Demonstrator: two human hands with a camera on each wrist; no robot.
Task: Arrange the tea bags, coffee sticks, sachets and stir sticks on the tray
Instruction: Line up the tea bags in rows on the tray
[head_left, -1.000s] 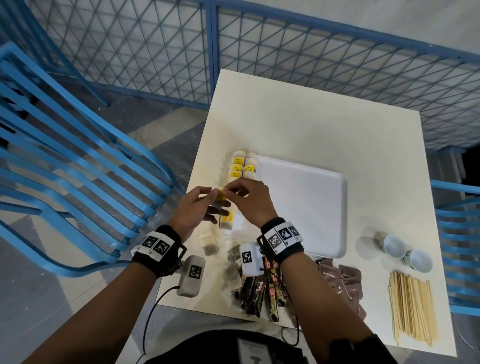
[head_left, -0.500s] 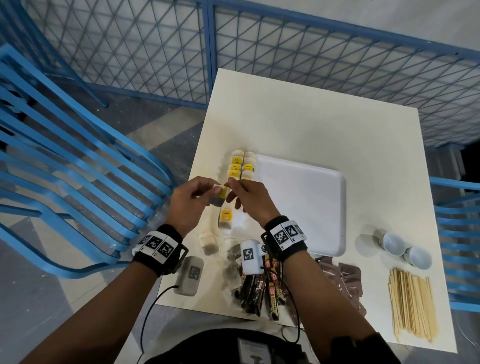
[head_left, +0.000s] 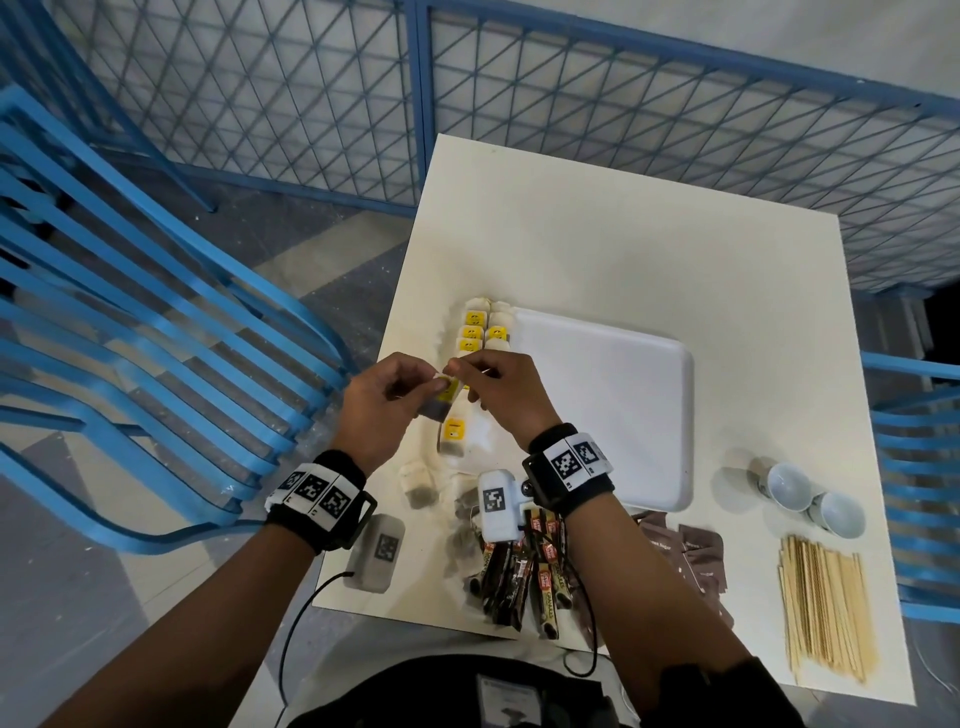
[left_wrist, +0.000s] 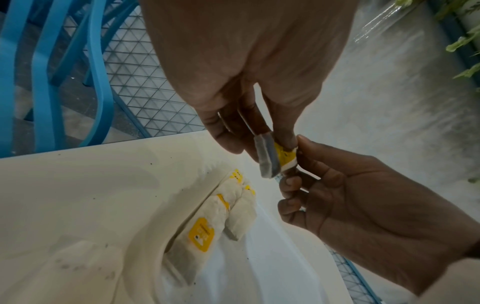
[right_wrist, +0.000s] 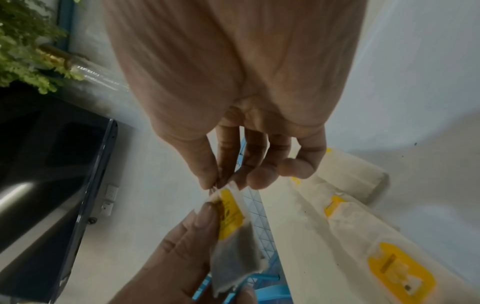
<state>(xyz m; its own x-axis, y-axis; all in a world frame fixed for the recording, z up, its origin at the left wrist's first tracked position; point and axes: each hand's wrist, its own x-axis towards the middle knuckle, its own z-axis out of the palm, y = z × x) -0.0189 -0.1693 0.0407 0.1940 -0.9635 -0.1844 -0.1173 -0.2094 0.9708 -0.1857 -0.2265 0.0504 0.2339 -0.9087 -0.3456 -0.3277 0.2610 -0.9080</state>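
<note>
I hold one tea bag (head_left: 445, 399) with a yellow tag above the left edge of the white tray (head_left: 597, 410). My left hand (head_left: 439, 385) pinches it between thumb and fingers; the left wrist view shows the same tea bag (left_wrist: 270, 160) in that left hand (left_wrist: 275, 142). My right hand (head_left: 458, 367) pinches the bag's top corner, which the right wrist view shows as the right hand (right_wrist: 218, 185) on the tea bag (right_wrist: 233, 236). Several tea bags (head_left: 477, 332) lie in a row along the tray's left edge, and another tea bag (head_left: 453, 437) lies nearer me.
Loose tea bags (head_left: 418, 486) and dark coffee sticks (head_left: 519, 571) lie on the table near my wrists. Brown sachets (head_left: 693, 553), wooden stir sticks (head_left: 826, 608) and two small white cups (head_left: 789, 486) sit to the right. A blue chair (head_left: 156, 364) stands left of the table.
Both hands have stayed over the tray's left edge with the tea bag between them. They have shifted only slightly, and the bag has turned a little.
</note>
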